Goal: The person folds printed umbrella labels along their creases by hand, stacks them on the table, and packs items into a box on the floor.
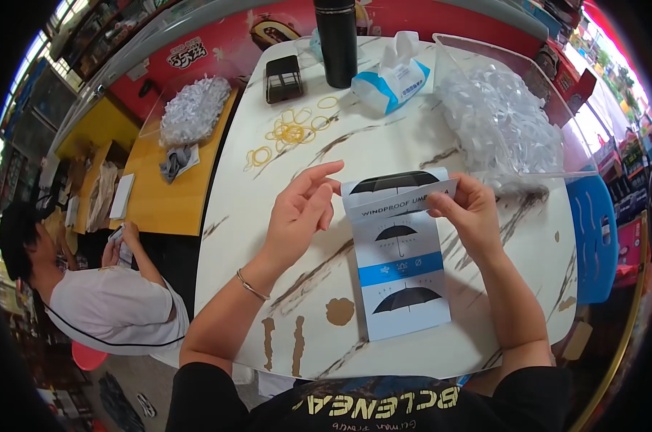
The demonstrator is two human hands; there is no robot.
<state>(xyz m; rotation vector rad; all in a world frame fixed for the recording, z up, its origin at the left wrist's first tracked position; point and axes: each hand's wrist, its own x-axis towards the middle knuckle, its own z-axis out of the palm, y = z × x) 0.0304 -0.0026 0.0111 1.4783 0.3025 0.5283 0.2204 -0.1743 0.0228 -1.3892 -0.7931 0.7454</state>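
Note:
My right hand (469, 212) pinches the upper right edge of a printed umbrella leaflet (402, 245) between thumb and fingers. The leaflet's top part is folded over, with "WINDPROOF UMBRELLA" partly covered by my thumb. Black umbrella pictures and a blue band run down its face, and its lower end hangs over the marble-patterned table. Just left of the leaflet's top edge is my left hand (302, 207), its fingers apart and loosely bent, with nothing seen between them. Whether its fingertips touch the paper is hard to tell.
Loose yellow rubber bands (290, 133), a dark phone-like case (283, 79), a black bottle (337, 43) and a tissue pack (392, 83) stand toward the back. A clear bin (513, 122) of plastic pieces sits right. Another person (110, 302) works at a yellow table (160, 194).

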